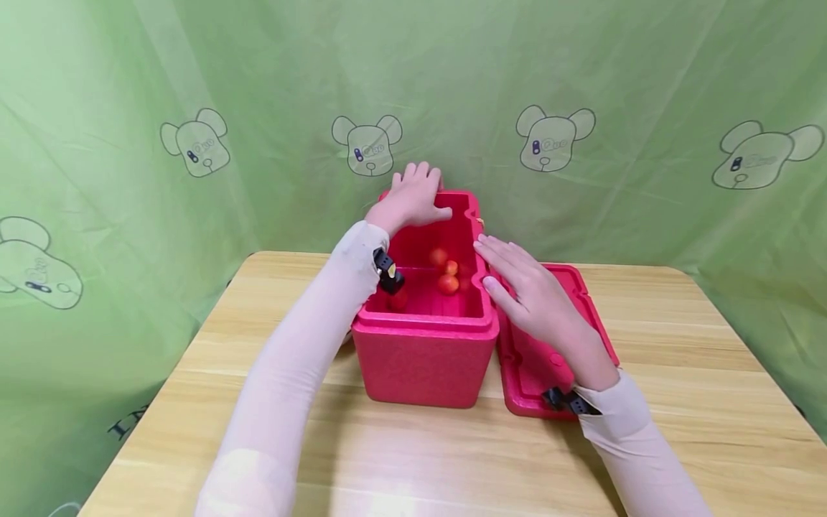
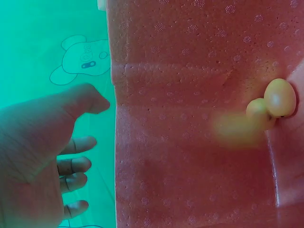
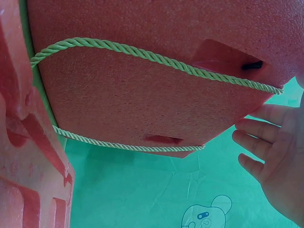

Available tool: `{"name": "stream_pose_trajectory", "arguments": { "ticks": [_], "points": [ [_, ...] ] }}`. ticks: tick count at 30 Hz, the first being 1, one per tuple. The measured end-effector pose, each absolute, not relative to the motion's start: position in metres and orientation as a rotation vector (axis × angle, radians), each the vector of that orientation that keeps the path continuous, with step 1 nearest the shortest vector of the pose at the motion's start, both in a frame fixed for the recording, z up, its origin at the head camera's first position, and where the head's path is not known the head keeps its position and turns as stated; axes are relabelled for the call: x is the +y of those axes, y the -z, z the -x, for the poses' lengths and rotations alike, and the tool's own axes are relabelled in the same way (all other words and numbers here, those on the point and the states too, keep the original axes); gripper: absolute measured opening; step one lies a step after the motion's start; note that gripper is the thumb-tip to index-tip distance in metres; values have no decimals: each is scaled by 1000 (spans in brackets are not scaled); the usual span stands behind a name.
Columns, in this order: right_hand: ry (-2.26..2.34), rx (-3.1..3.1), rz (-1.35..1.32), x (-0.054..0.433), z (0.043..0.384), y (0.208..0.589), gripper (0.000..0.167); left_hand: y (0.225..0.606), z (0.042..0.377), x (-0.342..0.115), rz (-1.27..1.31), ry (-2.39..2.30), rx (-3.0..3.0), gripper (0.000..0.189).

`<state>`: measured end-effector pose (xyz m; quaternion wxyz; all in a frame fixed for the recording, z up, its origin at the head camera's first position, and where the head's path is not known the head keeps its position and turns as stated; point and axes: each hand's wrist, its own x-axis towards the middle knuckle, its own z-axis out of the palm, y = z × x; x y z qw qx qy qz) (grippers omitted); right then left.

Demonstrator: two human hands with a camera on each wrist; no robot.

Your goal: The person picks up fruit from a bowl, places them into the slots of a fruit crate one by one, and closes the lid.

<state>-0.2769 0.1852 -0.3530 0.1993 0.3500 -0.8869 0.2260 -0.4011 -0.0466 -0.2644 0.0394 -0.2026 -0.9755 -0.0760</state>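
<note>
A red foam box (image 1: 423, 366) stands uncovered on the table. Inside, small orange-red balls or fruits (image 1: 449, 284) lie by the right wall; their exact kind is unclear. One blurred fruit (image 1: 438, 256) appears near them, also blurred in the left wrist view (image 2: 237, 129). Another red shape (image 1: 397, 298) sits near the left wrist camera. My left hand (image 1: 413, 197) is over the box's far end, holding nothing, with thumb and fingers spread apart in the left wrist view. My right hand (image 1: 533, 291) has extended fingers against the box's right rim, and its palm is empty.
The red lid (image 1: 536, 359) lies right of the box, under my right forearm. Yellow-green ropes (image 3: 142, 53) run along the box's outer side. A green curtain (image 1: 465, 72) hangs behind the wooden table (image 1: 400, 459). Something pale (image 1: 347, 337) partly shows left of the box.
</note>
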Motion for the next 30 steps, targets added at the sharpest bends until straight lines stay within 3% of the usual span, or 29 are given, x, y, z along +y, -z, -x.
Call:
{"name": "stream_pose_trajectory", "arguments": {
  "ticks": [12,30],
  "points": [
    [-631,-2473,-979,187,277,353,63,262,402,-44,640,270,-2977,51],
    [-646,-2483,-987,186,276,352,64,241,399,-44,707,442,-2853,41]
  ]
}}
